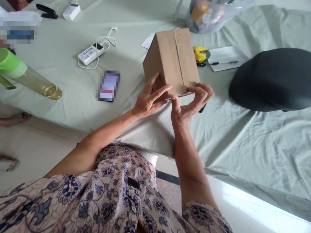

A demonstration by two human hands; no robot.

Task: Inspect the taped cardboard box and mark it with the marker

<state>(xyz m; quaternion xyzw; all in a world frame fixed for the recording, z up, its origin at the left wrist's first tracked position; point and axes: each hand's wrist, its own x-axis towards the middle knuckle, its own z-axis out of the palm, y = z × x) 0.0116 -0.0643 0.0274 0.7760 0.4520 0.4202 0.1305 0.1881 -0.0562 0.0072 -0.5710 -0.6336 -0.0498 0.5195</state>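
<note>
Fingers (159, 92) on cardboard box (171, 60) edge (left hand (145, 103), right hand (187, 110)), bedsheet (243, 145) beside

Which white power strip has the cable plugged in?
The nearer power strip, with a white cable looping from it; the farther one shows no cable.

The screen of a phone (109, 86) is blurred, so nothing on it can be read, and a paper (18, 27) in the upper left corner is blurred also. A plastic bag (201, 16) is cut off by the top edge, and its contents are not clearly seen. The lower edge of a cardboard box (170, 58) is partly hidden by the left hand (148, 98) and the right hand (189, 103), and a small dark object (202, 108) behind the right hand cannot be identified.
</note>
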